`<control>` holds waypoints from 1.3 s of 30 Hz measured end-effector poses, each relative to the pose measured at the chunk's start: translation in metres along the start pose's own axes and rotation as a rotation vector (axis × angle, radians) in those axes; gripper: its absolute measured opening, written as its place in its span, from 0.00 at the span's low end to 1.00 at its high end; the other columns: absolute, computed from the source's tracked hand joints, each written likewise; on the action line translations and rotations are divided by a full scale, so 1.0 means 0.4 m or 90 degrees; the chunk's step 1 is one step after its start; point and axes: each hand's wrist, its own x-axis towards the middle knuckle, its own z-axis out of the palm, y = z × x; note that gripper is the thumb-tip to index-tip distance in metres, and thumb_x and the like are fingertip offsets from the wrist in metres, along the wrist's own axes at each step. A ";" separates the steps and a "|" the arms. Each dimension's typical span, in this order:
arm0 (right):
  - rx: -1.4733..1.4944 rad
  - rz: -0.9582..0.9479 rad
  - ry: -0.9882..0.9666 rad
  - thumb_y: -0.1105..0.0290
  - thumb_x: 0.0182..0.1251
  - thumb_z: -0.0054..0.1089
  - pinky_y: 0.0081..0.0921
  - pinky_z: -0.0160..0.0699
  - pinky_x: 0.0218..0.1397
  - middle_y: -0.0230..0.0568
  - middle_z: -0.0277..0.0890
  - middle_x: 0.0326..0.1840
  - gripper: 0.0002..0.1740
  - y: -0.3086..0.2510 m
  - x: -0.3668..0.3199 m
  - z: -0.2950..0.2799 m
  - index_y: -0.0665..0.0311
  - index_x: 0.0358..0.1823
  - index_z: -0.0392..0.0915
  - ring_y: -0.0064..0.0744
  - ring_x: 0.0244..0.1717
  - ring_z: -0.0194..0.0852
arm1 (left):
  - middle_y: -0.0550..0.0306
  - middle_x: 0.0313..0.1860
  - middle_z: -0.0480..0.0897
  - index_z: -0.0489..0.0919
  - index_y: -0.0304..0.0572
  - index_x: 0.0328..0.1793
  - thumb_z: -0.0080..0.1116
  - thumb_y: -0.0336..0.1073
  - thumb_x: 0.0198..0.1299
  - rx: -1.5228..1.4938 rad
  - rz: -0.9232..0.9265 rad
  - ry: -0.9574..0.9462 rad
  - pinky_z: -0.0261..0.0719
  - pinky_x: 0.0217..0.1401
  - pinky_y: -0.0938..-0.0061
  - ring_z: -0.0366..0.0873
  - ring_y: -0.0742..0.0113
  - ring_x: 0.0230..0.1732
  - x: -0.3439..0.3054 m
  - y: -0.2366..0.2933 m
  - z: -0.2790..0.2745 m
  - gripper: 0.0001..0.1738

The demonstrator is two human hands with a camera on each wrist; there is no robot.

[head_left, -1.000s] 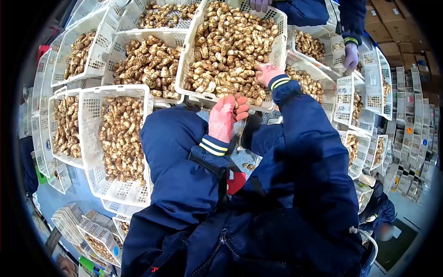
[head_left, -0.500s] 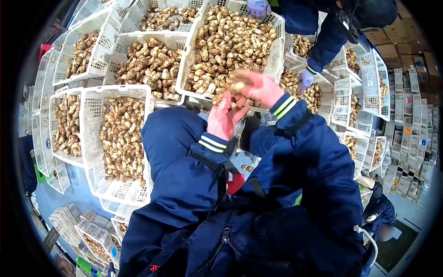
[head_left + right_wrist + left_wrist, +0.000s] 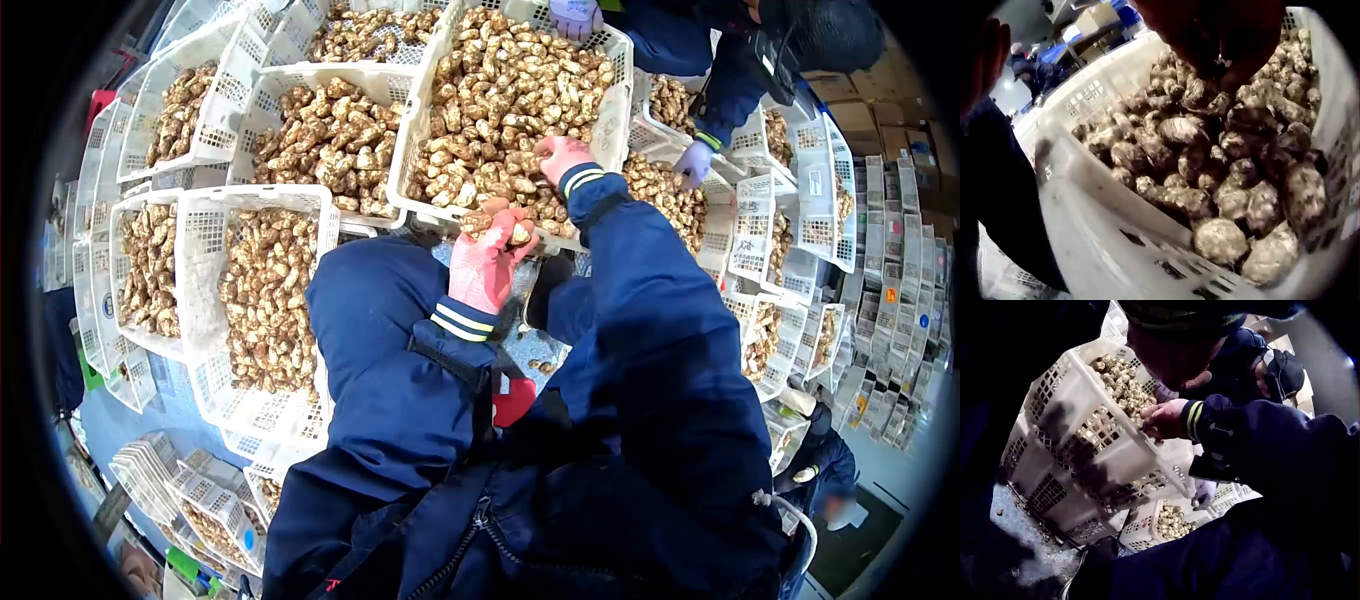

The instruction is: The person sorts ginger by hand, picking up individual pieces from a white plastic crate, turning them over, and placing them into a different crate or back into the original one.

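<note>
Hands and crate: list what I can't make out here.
Right hand: fingertips lost in shadow, right wrist view.
Left hand: count of held pieces, hidden by fingers, head view.
Large crate: floor mostly covered by mottled produce, head view.
Far-right crate labels: text too small, head view.

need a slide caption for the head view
Left hand holding lumpy brown produce, right hand reaching into a white crate of more

The right hand [image 3: 1165, 420] reaches into a white basket [image 3: 1130, 459] of knobbly lumps [image 3: 1125, 389]. Another basket [image 3: 1140, 534] of lumps sits lower.
</note>
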 end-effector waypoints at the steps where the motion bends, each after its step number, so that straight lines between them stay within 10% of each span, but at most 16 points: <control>1: 0.078 0.009 0.000 0.65 0.51 0.52 0.28 0.70 0.52 0.41 0.77 0.43 0.15 0.005 -0.014 -0.037 0.53 0.43 0.77 0.37 0.46 0.74 | 0.54 0.42 0.75 0.70 0.41 0.51 0.53 0.33 0.58 -0.002 0.000 -0.005 0.75 0.50 0.63 0.74 0.63 0.44 0.005 -0.001 0.001 0.15; 5: 0.617 -0.037 -0.036 0.73 0.49 0.59 0.21 0.73 0.41 0.40 0.78 0.37 0.18 -0.013 -0.122 -0.112 0.64 0.45 0.74 0.26 0.36 0.75 | 0.57 0.42 0.75 0.71 0.43 0.49 0.51 0.38 0.60 -0.075 -0.058 0.073 0.73 0.53 0.61 0.73 0.64 0.45 0.005 0.006 0.016 0.13; 12: 0.414 -0.298 -0.088 0.70 0.53 0.59 0.22 0.69 0.49 0.38 0.76 0.43 0.18 -0.129 -0.307 -0.167 0.66 0.47 0.73 0.26 0.44 0.73 | 0.59 0.37 0.77 0.73 0.45 0.45 0.54 0.42 0.58 0.045 -0.018 0.081 0.79 0.42 0.70 0.75 0.70 0.37 -0.011 0.018 0.038 0.13; 15: 0.368 -0.167 0.016 0.64 0.56 0.55 0.24 0.70 0.49 0.42 0.76 0.43 0.17 -0.109 -0.210 -0.193 0.61 0.47 0.74 0.30 0.42 0.74 | 0.60 0.34 0.77 0.74 0.43 0.42 0.55 0.37 0.57 -0.013 0.002 0.144 0.79 0.38 0.73 0.75 0.69 0.34 -0.010 0.022 0.014 0.09; 19: -0.005 -0.085 -0.144 0.54 0.54 0.53 0.30 0.68 0.52 0.46 0.74 0.47 0.23 -0.049 -0.049 -0.076 0.57 0.49 0.73 0.41 0.48 0.72 | 0.59 0.28 0.75 0.74 0.39 0.39 0.56 0.36 0.57 0.022 -0.001 0.158 0.75 0.29 0.76 0.74 0.69 0.30 -0.009 0.032 0.023 0.09; 23: -0.261 -0.161 -0.171 0.54 0.55 0.50 0.32 0.67 0.55 0.49 0.73 0.48 0.25 -0.071 -0.024 0.065 0.57 0.53 0.69 0.41 0.51 0.71 | 0.60 0.30 0.75 0.74 0.39 0.39 0.56 0.34 0.56 -0.007 0.010 0.114 0.74 0.30 0.74 0.73 0.69 0.29 -0.004 0.037 0.002 0.08; 29: 0.133 -0.056 -0.052 0.64 0.54 0.50 0.30 0.71 0.49 0.44 0.76 0.44 0.19 -0.095 -0.048 -0.110 0.59 0.48 0.74 0.38 0.44 0.75 | 0.55 0.40 0.77 0.74 0.40 0.44 0.54 0.33 0.57 -0.009 0.006 0.174 0.78 0.41 0.68 0.75 0.63 0.42 -0.003 0.041 0.005 0.10; 32: 0.392 -0.154 -0.011 0.70 0.50 0.57 0.16 0.70 0.32 0.33 0.76 0.28 0.21 -0.121 -0.143 -0.199 0.68 0.48 0.73 0.17 0.28 0.70 | 0.54 0.43 0.77 0.73 0.40 0.47 0.53 0.34 0.58 -0.080 -0.017 0.132 0.77 0.48 0.64 0.75 0.61 0.45 0.002 0.033 -0.027 0.12; 35: 0.412 -0.380 -0.055 0.66 0.50 0.61 0.21 0.72 0.42 0.39 0.75 0.40 0.28 -0.153 -0.234 -0.196 0.66 0.54 0.68 0.23 0.35 0.72 | 0.53 0.47 0.76 0.72 0.40 0.50 0.50 0.40 0.60 -0.120 -0.027 0.095 0.73 0.54 0.59 0.73 0.57 0.49 0.003 0.042 -0.009 0.16; 37: 0.311 -0.325 -0.178 0.65 0.51 0.61 0.23 0.70 0.48 0.43 0.72 0.47 0.30 -0.207 -0.292 -0.267 0.65 0.56 0.66 0.26 0.41 0.71 | 0.56 0.48 0.75 0.70 0.45 0.52 0.49 0.49 0.60 -0.194 -0.039 0.078 0.73 0.52 0.55 0.73 0.58 0.49 -0.008 0.070 0.058 0.20; 39: 0.257 -0.305 -0.023 0.62 0.51 0.61 0.27 0.71 0.48 0.45 0.72 0.49 0.28 -0.175 -0.201 -0.227 0.60 0.55 0.68 0.31 0.45 0.73 | 0.53 0.50 0.76 0.72 0.49 0.53 0.48 0.54 0.58 -0.270 -0.064 0.083 0.73 0.51 0.58 0.72 0.56 0.53 -0.009 0.065 0.044 0.23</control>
